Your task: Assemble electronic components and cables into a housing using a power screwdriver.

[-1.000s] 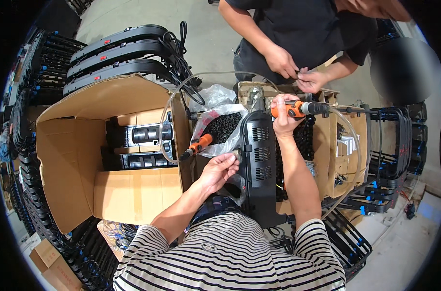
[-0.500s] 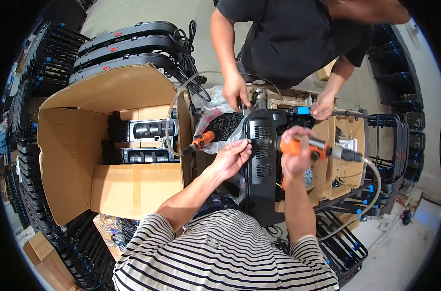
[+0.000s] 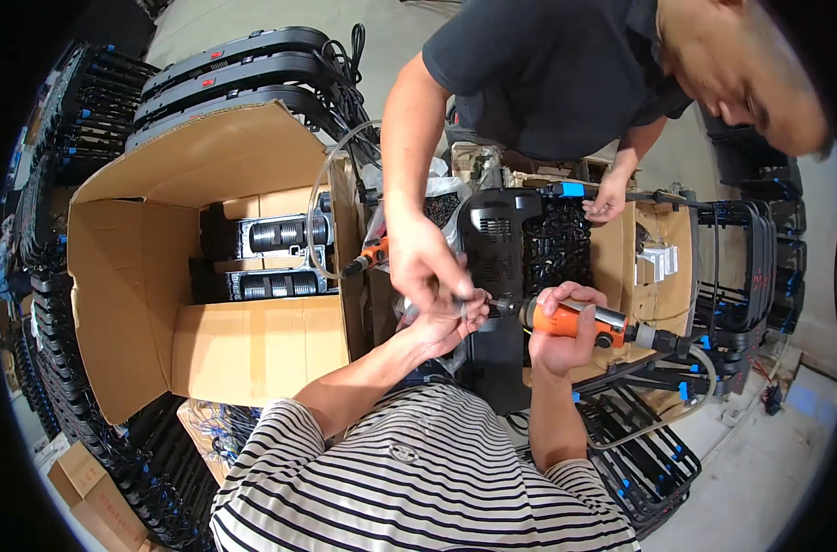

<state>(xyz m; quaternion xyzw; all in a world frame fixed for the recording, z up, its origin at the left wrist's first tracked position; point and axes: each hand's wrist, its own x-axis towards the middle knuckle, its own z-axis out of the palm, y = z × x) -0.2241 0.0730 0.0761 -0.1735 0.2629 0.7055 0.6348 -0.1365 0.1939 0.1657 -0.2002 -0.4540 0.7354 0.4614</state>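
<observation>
My right hand (image 3: 575, 345) is wrapped round an orange air screwdriver (image 3: 552, 319), its bit pointing left. The bit's tip meets the pinched fingers of my left hand (image 3: 444, 333), above a long black plastic housing (image 3: 494, 363) with vent slots. Whatever those fingers hold is too small to make out. A co-worker's hand (image 3: 420, 258) reaches over from the far side, right against my left fingers and partly blurred. The co-worker's other hand (image 3: 608, 197) is by a black bar with blue tape (image 3: 573, 189) at the housing's far end.
Left of me stands an open cardboard box (image 3: 257, 348) holding black coiled parts (image 3: 280, 283). Beside it lies a second orange screwdriver (image 3: 373, 251), near a bag of small black pieces (image 3: 442, 210). Another carton (image 3: 613, 262) stands right. The air hose (image 3: 662, 425) loops at lower right.
The co-worker has leaned in, and one hand has come from the housing's far end to my left fingers. My screwdriver has come down slightly, its bit now at my left fingertips.
</observation>
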